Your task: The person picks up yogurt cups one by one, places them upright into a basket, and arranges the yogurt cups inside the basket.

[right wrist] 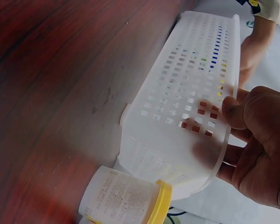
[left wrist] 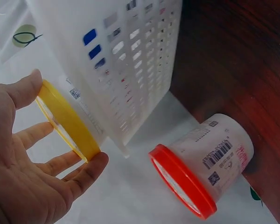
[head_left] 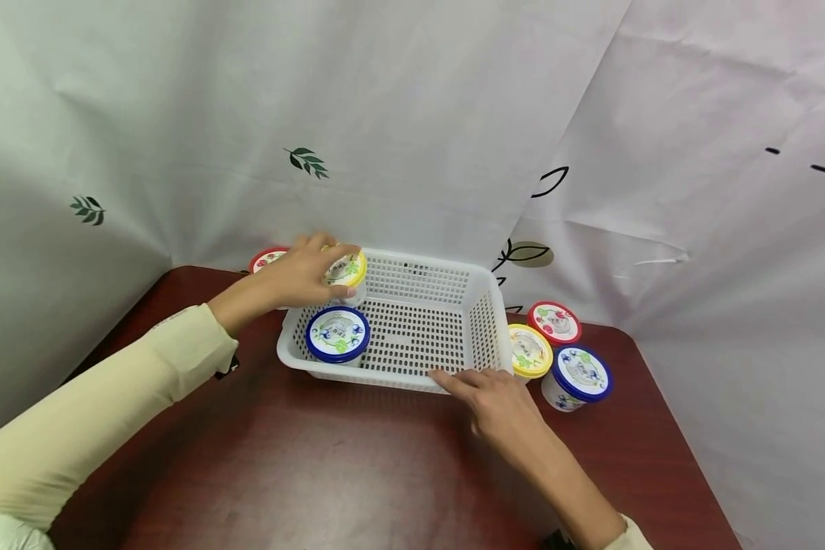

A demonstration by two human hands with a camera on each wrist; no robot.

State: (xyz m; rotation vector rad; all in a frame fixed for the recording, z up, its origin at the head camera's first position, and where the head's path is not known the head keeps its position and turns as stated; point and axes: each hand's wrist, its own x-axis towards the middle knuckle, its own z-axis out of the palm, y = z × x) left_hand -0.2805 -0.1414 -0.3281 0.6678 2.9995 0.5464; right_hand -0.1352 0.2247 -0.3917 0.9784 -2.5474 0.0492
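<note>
Left hand (head_left: 301, 273): we pinch the yellow-lidded tub (head_left: 351, 270) by its lid.
Right hand (head_left: 496, 401): we grip the basket (head_left: 392, 381) rim.
Tub's place: basket's far-left corner; seating unclear to us.
Tub's feel: likely light, smooth, stiff; best held around the lid.

A reddish-brown, wood-grained table (head_left: 357, 473) carries a white perforated basket (head_left: 385, 377), with a red-lidded tub (head_left: 268, 258) on its left and a yellow-lidded tub (head_left: 529, 352), another red-lidded one (head_left: 554, 322) and a blue-lidded one (head_left: 577, 378) clustered on its right.
</note>
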